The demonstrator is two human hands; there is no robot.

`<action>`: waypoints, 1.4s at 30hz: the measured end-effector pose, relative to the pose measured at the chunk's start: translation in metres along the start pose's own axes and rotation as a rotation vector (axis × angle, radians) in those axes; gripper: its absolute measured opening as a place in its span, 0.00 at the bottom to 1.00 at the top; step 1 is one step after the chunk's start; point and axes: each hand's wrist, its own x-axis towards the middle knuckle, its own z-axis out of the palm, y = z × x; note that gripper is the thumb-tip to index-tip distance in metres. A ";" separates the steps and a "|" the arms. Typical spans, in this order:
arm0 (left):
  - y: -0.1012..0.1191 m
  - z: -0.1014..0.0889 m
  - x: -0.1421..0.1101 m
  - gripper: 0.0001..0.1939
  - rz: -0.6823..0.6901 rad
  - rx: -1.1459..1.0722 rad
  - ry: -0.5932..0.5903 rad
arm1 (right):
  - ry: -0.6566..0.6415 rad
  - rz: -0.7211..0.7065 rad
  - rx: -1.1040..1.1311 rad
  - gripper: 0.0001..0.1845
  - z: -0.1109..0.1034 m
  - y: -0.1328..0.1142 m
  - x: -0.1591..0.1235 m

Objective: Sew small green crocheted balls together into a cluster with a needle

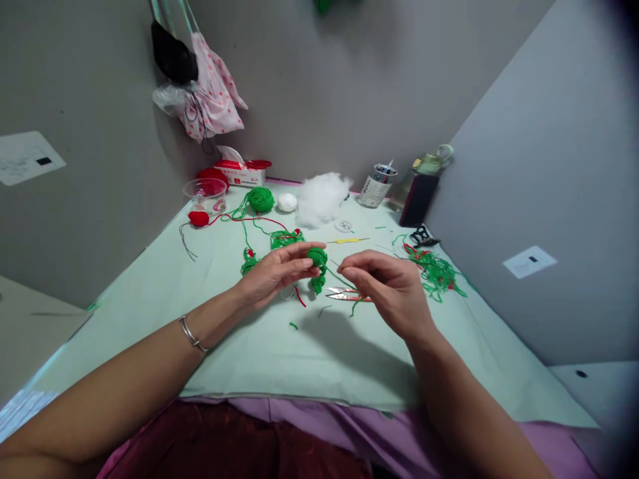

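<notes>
Above a smooth pale-green tabletop [239, 359], the right hand [392, 289] arches, thumb and forefinger pinched together, any catch too small to tell, as the left hand [272, 274] stretches inward, clamped on a nubbly, round-topped green crocheted piece [317, 255] trailing slender yarn [341, 278].

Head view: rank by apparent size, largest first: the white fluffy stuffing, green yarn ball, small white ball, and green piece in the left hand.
1. White fluffy stuffing
2. Green yarn ball
3. Small white ball
Unranked: green piece; the left hand partly covers it, and it looks nearer the camera.
</notes>
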 end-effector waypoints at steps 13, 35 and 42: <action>0.003 0.001 -0.001 0.18 -0.001 0.064 0.059 | -0.060 -0.120 -0.490 0.07 0.005 0.011 0.001; -0.002 0.009 -0.002 0.14 0.073 0.071 0.032 | -0.061 0.059 -0.327 0.10 0.009 0.016 0.005; -0.001 0.006 -0.003 0.16 0.103 0.099 0.027 | -0.189 0.159 -0.146 0.13 -0.004 0.022 0.013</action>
